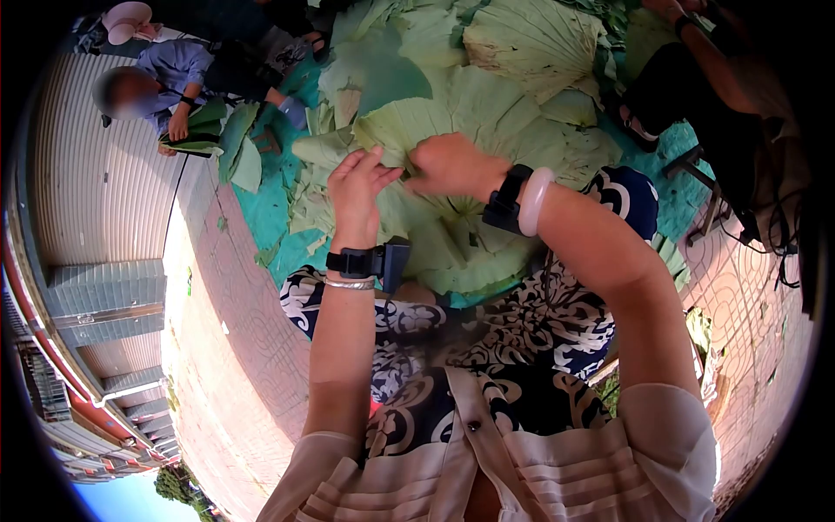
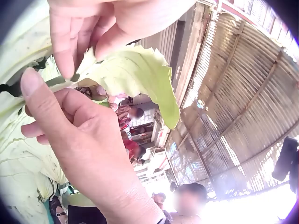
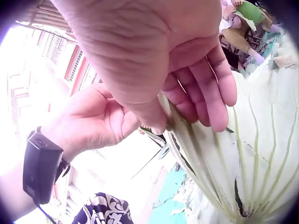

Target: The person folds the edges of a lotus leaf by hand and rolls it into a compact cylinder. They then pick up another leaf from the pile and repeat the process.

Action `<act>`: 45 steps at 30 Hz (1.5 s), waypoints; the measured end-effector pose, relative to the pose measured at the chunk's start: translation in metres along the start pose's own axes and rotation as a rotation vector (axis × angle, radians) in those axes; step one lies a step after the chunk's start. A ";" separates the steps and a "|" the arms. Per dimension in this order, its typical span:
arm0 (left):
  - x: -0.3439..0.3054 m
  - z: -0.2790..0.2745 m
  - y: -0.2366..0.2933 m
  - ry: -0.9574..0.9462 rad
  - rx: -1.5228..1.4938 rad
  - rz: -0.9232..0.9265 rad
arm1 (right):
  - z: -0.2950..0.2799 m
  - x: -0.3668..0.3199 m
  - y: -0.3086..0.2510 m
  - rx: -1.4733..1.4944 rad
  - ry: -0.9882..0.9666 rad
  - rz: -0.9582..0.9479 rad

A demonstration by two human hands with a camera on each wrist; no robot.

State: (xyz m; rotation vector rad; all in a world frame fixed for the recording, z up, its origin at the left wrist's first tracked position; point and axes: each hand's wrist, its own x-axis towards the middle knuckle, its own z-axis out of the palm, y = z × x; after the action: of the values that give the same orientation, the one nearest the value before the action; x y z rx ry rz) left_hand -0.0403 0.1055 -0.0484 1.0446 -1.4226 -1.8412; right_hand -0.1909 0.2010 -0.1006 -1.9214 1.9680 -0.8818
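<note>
A large pale green lotus leaf (image 1: 461, 100) lies on top of a heap of similar leaves in front of the person. At its near edge the left hand (image 1: 355, 193) pinches a strip of leaf (image 2: 131, 70) between thumb and fingers; this strip curls outward with a ragged border. Close beside it, the right hand (image 1: 457, 165) grips a fold of the leaf, its thumb against the fingers in the right wrist view. Ribs fan out over the leaf surface (image 3: 261, 140), which has dark slits near their meeting point. The fingers hide part of the pinched edge.
Green sheeting (image 1: 261, 217) lies beneath the heap, on paved ground (image 1: 235, 348). At the left a seated person (image 1: 178, 65) handles folded leaves. Another person (image 1: 696, 96) sits at the right near a low stool (image 1: 696, 178). The wearer's patterned trousers (image 1: 539, 322) border the heap.
</note>
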 end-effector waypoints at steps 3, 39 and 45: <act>0.000 0.001 0.002 0.004 0.052 0.002 | 0.006 -0.001 -0.003 -0.014 0.078 -0.005; 0.034 -0.016 0.034 0.434 0.241 0.443 | -0.002 -0.007 -0.017 -0.100 -0.015 -0.055; 0.050 -0.033 0.056 0.435 0.182 0.451 | -0.001 -0.009 -0.019 -0.116 -0.076 -0.048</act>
State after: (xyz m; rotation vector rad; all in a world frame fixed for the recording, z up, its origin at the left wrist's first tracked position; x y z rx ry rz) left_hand -0.0387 0.0330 -0.0096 1.0278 -1.4265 -1.1042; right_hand -0.1747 0.2114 -0.0910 -2.0413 1.9765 -0.7096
